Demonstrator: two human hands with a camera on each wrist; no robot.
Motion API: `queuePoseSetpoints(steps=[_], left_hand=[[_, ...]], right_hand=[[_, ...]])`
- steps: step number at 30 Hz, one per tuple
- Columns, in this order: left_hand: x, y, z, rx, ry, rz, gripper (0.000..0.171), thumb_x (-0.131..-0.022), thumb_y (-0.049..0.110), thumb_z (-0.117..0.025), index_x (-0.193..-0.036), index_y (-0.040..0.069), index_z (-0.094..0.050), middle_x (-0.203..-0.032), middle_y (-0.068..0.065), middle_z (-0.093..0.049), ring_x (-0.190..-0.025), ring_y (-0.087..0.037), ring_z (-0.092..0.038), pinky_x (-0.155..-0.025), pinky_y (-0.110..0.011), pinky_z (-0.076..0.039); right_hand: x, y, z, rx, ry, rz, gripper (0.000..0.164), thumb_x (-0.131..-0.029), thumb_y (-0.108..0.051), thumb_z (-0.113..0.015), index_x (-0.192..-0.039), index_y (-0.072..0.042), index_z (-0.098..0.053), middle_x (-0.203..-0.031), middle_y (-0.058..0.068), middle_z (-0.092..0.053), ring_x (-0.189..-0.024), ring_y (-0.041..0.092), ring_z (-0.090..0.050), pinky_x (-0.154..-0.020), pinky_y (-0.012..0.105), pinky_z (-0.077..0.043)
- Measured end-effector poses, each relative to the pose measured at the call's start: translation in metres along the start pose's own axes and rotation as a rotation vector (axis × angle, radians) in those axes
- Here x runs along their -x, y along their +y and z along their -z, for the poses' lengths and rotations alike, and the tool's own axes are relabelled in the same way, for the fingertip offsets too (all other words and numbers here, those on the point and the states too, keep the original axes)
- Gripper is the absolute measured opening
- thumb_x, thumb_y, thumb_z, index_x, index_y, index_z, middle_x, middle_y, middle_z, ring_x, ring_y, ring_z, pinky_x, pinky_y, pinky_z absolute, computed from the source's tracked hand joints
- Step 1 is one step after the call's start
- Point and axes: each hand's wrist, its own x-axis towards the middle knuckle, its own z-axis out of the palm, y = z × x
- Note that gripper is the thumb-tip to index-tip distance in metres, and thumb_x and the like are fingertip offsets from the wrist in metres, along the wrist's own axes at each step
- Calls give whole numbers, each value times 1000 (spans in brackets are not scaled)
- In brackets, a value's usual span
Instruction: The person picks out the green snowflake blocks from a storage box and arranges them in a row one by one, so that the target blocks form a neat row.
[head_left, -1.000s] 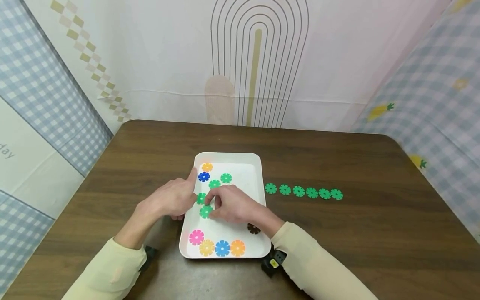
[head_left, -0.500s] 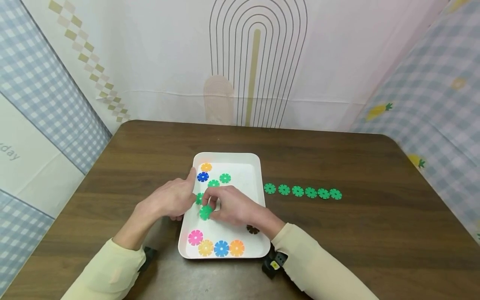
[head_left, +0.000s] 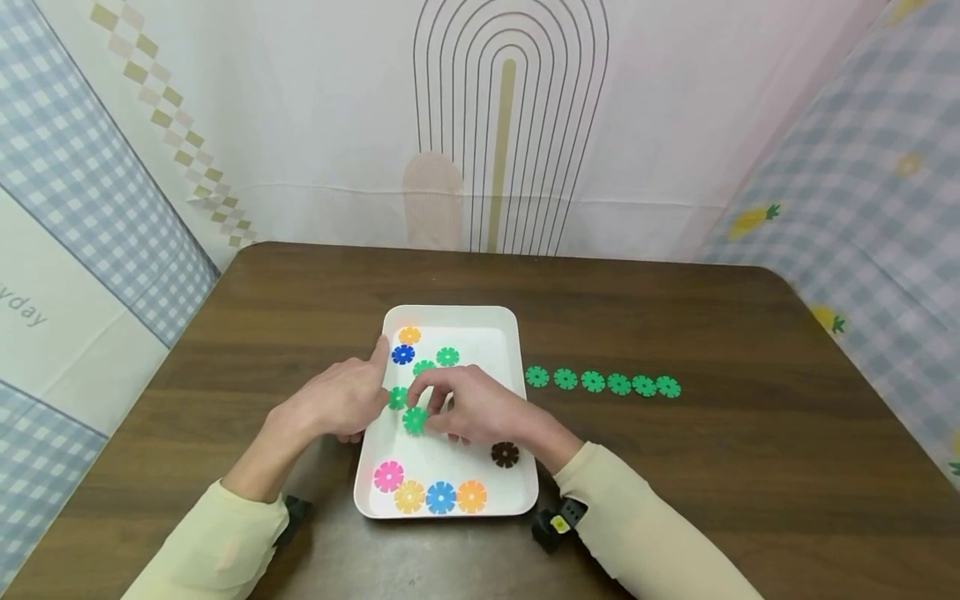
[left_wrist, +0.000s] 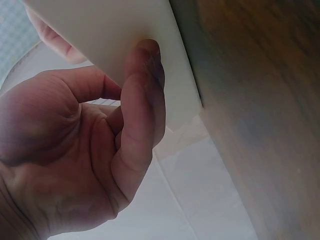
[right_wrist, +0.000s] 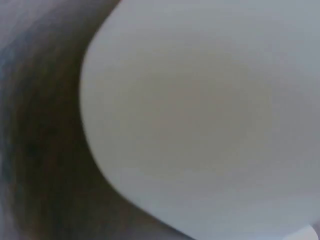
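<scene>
Head view shows both hands at the tray, which lies on the table between and under them. The left hand grips the tray's left edge, thumb along the rim; from the left wrist its curled fingers are seen against the underside. The right hand reaches over the tray, thumb and forefinger pinching a green disc. Just beside the left fingertips, inside the tray, is a second green disc; two more, one partly hidden by the right hand, lie just beyond that hand. Farther off, past the left thumb, are a dark blue disc and an orange disc. On the wearer's side of the hands sit a pink disc, a yellow disc, a light blue disc and another orange one, with a brown disc near the right wrist. Rightward of the right hand, outside the tray, six green discs form a row on the table.
</scene>
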Motion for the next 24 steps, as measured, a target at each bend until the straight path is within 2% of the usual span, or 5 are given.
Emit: queuePoseSetpoints(steps=[5, 13, 24], left_hand=[[0, 2, 1, -5, -3, 16, 85, -105, 13, -51, -167, -3, 5, -70, -9, -63, -51, -21, -60, -53, -32, -47], [1, 4, 0, -21, -10, 64, 86, -105, 14, -51, -168, -1, 6, -73, -9, -63, -52, -21, -59, -56, -33, -46], [2, 3, -1, -8, -9, 43, 87, -105, 14, -51, -167, 0, 8, -72, -9, -62, -51, -22, -58, -56, -33, -45]], right_hand=[[10, 1, 11, -74, 56, 7, 23, -96, -7, -75, -113, -23, -71, -89, 3, -68, -53, 15, -60, -50, 29, -49], [28, 6, 34, -188, 159, 21, 25, -97, -5, -72, -118, -18, -71, -98, 10, -66, -52, 18, -59, -53, 31, -52], [50, 24, 57, -239, 272, 31, 26, -96, -2, -69, -120, -13, -70, -97, 14, -66, -50, 21, -58, -48, 32, -51]])
